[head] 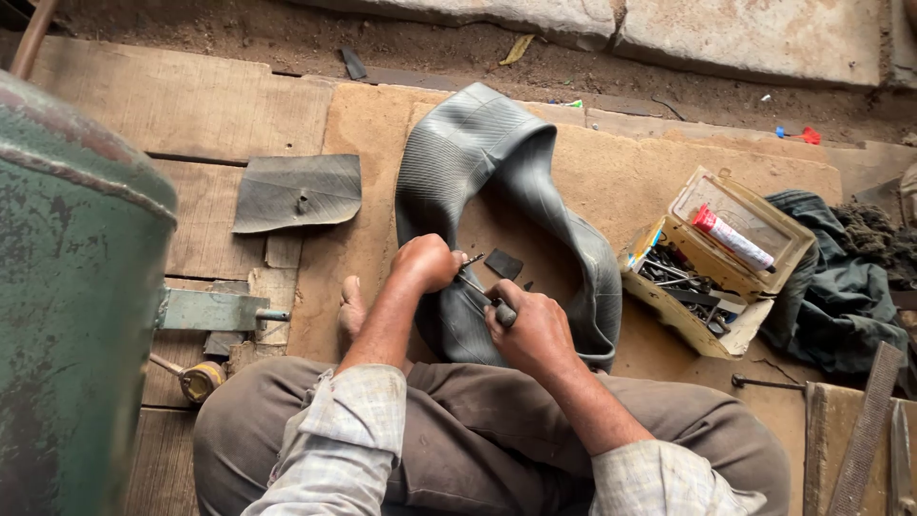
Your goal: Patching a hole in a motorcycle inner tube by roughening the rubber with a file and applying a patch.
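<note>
A grey rubber inner tube (497, 182) lies folded in an arch on the wooden boards in front of me. My left hand (425, 263) is closed on the tube's near edge, pinching the rubber. My right hand (530, 325) grips a small dark-handled metal tool (487, 296), whose tip reaches toward my left hand. A small dark rubber patch (503, 264) lies on the board inside the arch, just beyond both hands. My bare foot (352, 308) rests to the left of the tube.
A green metal tank (76, 287) fills the left side. A flat rubber piece (298, 193) lies at the left. An open box (712, 263) holds a glue tube (732, 238) and metal bits. Dark cloth (841, 287) and a file (864, 430) are at the right.
</note>
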